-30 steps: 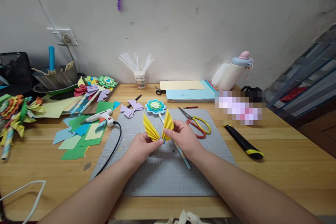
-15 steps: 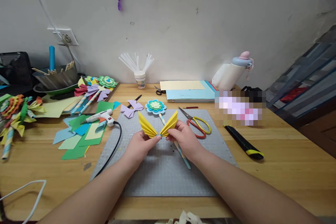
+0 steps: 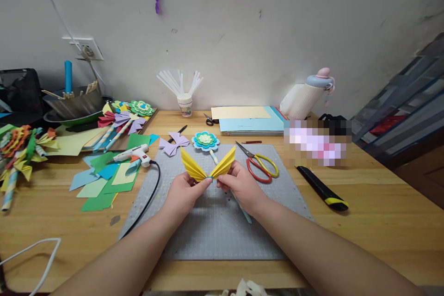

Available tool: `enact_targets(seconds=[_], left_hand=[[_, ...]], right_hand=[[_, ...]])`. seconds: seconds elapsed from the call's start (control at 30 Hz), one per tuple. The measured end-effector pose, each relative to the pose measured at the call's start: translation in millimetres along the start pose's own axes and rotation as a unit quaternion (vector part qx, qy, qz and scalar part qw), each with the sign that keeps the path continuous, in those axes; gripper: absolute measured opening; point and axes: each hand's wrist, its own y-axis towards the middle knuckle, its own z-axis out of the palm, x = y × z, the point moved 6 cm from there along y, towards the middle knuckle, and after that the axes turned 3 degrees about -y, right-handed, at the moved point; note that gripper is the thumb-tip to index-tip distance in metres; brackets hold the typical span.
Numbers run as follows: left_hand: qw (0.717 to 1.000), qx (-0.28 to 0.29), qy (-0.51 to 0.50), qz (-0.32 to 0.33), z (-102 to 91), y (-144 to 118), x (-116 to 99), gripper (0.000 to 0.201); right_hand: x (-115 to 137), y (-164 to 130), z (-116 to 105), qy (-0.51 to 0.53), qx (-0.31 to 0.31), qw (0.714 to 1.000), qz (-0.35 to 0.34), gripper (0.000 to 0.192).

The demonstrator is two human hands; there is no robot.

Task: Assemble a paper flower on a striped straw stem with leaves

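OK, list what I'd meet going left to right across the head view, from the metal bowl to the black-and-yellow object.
Metal bowl, white glue gun, pale purple paper bow, yellow pleated paper, scissors, black-and-yellow object.

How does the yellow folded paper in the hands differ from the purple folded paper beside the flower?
The yellow folded paper is held up between left hand and right hand; the purple folded paper lies unheld. The yellow one makes a V; the purple one spreads like a bow. Both have creases and narrow toward the middle.
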Motion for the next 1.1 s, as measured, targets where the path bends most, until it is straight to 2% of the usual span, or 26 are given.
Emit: enact_targets(seconds=[0.17,0.3,0.37,0.5,0.67,0.83,1.1], left_hand=[[1.0,0.018,0.015,-0.007,2.8,-2.4,0.4,0.026],[0.999,0.029,0.028,-0.014,0.1,-1.3,2.8,0.017],[0.999,0.032,0.037,-0.019,-2.6,0.5,5.2,0.017],[0.997,0.049,0.048,-0.024,-4.0,2.3,7.8,0.017],[0.997,0.059,0.041,-0.015,0.2,0.1,4.3,0.015],[0.998,0.054,0.034,-0.015,-0.2,2.2,6.7,0.017],[0.998,0.043,0.031,-0.043,-5.8,5.4,16.3,0.021]], right_hand=[[0.0,0.5,-0.6,0.004,-0.006,1.0,0.007,0.013],[7.4,-2.9,3.4,0.014,0.007,1.0,-0.002,0.027],[7.5,-5.2,6.2,0.021,0.017,1.0,0.005,0.035],[0.2,-8.5,11.4,0.038,0.034,0.998,0.04,0.032],[-4.2,-7.9,9.3,0.078,0.011,0.995,0.061,0.034],[-3.8,-7.7,6.8,0.088,-0.002,0.993,0.072,0.034],[-2.7,-10.0,10.5,0.073,0.014,0.995,0.065,0.034]])
